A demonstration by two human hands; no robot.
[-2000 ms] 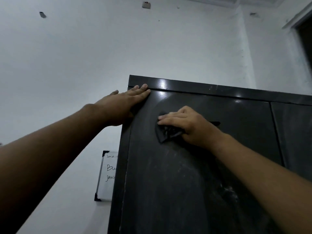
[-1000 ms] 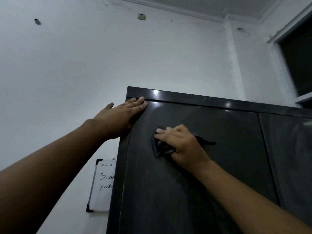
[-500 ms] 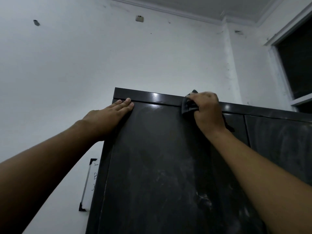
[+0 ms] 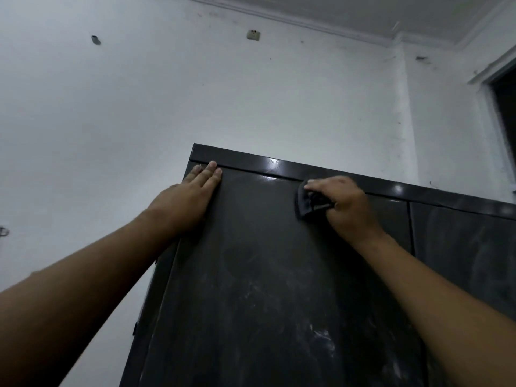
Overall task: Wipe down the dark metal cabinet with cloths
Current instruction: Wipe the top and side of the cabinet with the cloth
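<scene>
Right hand [image 4: 346, 208] presses cloth [image 4: 305, 205] against cabinet [image 4: 265, 275].

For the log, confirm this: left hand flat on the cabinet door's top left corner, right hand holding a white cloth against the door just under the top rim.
Not quite: the head view shows the cloth is dark, not white. The rest stands: left hand flat on the cabinet door's top left corner, right hand holding the cloth just under the top rim.
</scene>
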